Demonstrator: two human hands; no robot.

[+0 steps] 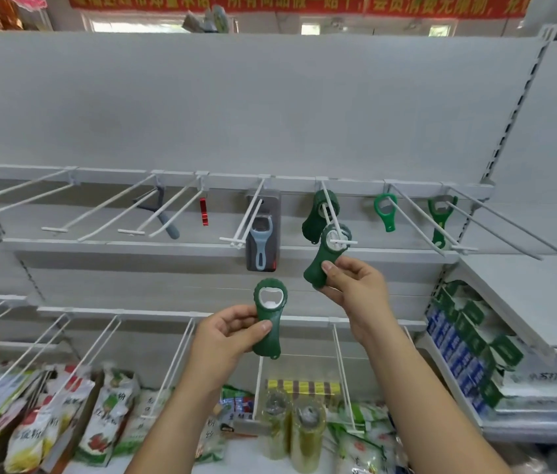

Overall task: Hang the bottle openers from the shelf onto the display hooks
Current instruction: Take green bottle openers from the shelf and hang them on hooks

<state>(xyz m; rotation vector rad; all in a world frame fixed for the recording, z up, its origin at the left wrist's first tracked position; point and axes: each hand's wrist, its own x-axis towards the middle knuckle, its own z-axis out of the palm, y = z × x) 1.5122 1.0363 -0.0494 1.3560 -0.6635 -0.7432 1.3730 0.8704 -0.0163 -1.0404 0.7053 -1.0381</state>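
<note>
**A:** Any writing you can read?

**B:** Little. A red banner (304, 5) along the top edge carries yellow Chinese characters, cut off and blurred. The printed food bags (106, 415) down below have Chinese print, and the character 粉 shows on one. Any lettering on the openers is too small to tell.

**A:** Where are the openers?

**B:** The left hand (225, 333) grips the left-hand bottle opener (268, 319), dark green, by its handle. The thumb lies across the front and the fingers curl behind. It is held in the air below the row of hooks, apart from any of them.

**A:** Which way does it point?

**B:** Its long axis is nearly upright, leaning slightly. The round head with its metal-lined opening is at the top and a small loop is at the bottom.

**A:** And the other?

**B:** The right hand (355, 289) pinches the handle of the right-hand bottle opener (320, 260), the same dark green kind, between thumb and fingers. Its axis slants, handle down-left and head up-right, at the front end of a white display hook (336, 225). The hook's cross-bar lies across the head's opening. Whether the wire runs through it I cannot tell.

**A:** Anything else on that hook?

**B:** A hung bottle opener (311, 224), also dark green, sits farther back on it, head up and handle down.
</note>
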